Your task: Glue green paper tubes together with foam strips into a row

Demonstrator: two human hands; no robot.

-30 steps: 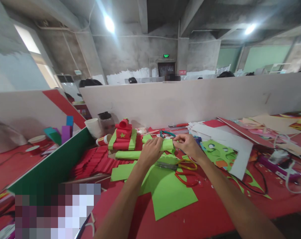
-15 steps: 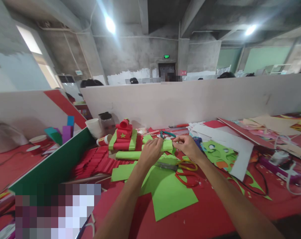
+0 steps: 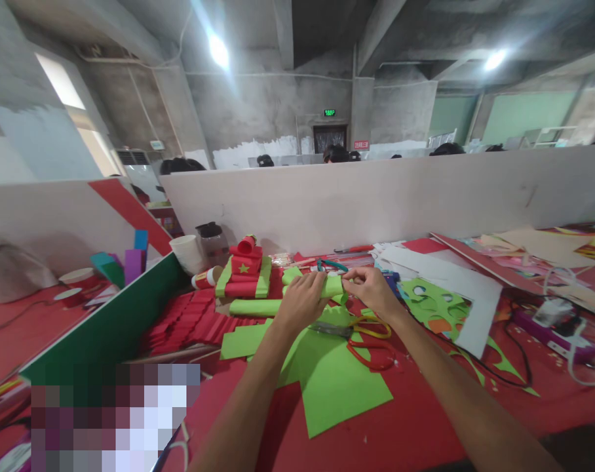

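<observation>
Left hand [image 3: 302, 298] is clasping the green paper roll [image 3: 333, 286] above mid-table, while the right hand [image 3: 371, 288] is pinching its right end. Beneath them, the red table [image 3: 400, 426] is bearing a flat green sheet [image 3: 337, 383] and scissors [image 3: 371, 341]. Gripping evenly without crushing seems to be what the roll is needing.

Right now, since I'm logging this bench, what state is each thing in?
Green paper roll: rolled up, held in both hands.
Left hand: closed around the roll.
Right hand: pinching the roll's end.
Scissors: lying flat, unheld.
Green sheet: lying flat.
Paper cup: upright.
</observation>
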